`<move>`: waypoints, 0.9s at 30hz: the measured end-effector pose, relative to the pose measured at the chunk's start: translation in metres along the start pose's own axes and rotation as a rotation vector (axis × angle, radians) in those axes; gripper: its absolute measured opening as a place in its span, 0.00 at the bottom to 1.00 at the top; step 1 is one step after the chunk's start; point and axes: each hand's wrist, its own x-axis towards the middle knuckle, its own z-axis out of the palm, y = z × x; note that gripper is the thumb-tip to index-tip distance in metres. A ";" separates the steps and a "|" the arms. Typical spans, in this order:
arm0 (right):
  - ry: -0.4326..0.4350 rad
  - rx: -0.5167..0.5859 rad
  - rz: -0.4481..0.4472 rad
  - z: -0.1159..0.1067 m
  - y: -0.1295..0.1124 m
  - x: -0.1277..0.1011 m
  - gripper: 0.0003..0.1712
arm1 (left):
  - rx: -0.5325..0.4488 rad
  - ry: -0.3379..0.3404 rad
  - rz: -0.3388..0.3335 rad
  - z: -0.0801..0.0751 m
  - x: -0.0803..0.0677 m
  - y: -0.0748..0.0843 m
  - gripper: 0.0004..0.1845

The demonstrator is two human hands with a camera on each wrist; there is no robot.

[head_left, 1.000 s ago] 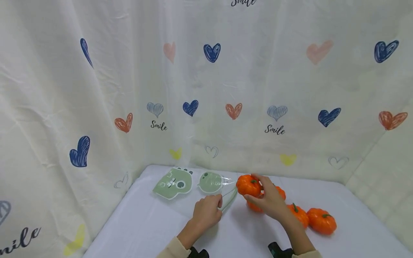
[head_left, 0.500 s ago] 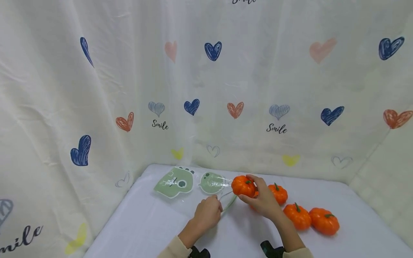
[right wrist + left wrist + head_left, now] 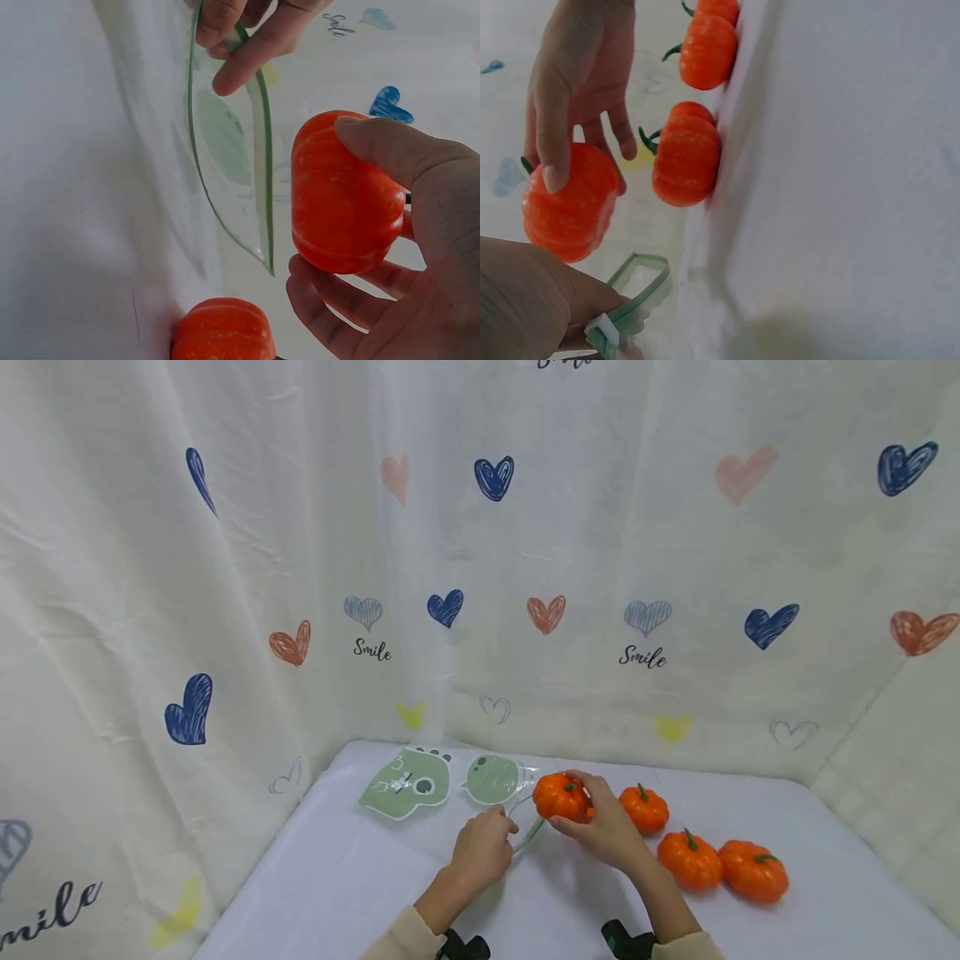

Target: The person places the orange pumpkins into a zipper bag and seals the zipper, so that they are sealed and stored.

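My right hand [image 3: 611,831] holds a small orange pumpkin [image 3: 557,797] between thumb and fingers, raised over the table. In the right wrist view the pumpkin [image 3: 341,199] is beside the parted mouth of a clear zip bag [image 3: 259,161]. With its fingers, my left hand [image 3: 482,850] pinches the green-edged rim of this bag. Green cartoon prints [image 3: 491,779] show on the bag, which lies toward the back left of the table. A white slider [image 3: 602,328] sits on the green zip strip by the left fingers in the left wrist view.
Three more pumpkins stand right of my hands: one toward the back [image 3: 643,810], one in the middle [image 3: 688,862] and one at the right [image 3: 753,872]. Another is mostly hidden behind my right hand. A heart-patterned curtain [image 3: 570,693] hangs behind the white table [image 3: 337,877].
My right hand has carried the pumpkin left, toward the bag's mouth. The bag's rim has spread wider by my left hand, which stays in nearly the same place.
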 end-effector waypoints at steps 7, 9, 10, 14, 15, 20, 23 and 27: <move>-0.013 -0.033 -0.015 0.008 0.004 0.001 0.49 | 0.005 0.056 -0.026 -0.005 0.001 0.004 0.17; -0.009 -0.048 -0.019 0.010 0.005 0.001 0.49 | 0.004 0.060 -0.028 -0.005 0.001 0.005 0.18; -0.006 -0.054 -0.020 0.011 0.006 0.002 0.49 | 0.002 0.062 -0.031 -0.006 0.001 0.006 0.18; -0.007 -0.066 -0.022 0.014 0.007 0.001 0.48 | 0.008 0.088 -0.028 -0.005 0.002 0.007 0.18; -0.008 -0.068 -0.020 0.015 0.007 0.001 0.48 | 0.008 0.094 -0.026 -0.005 0.002 0.007 0.19; -0.002 -0.115 -0.025 0.021 0.010 0.001 0.47 | 0.009 0.127 -0.004 -0.005 0.002 0.006 0.20; -0.010 -0.148 -0.029 0.026 0.011 0.001 0.47 | -0.007 0.141 0.013 -0.005 0.002 0.005 0.21; -0.023 -0.170 -0.040 0.031 0.011 0.000 0.46 | -0.014 0.165 0.054 -0.004 0.002 0.004 0.22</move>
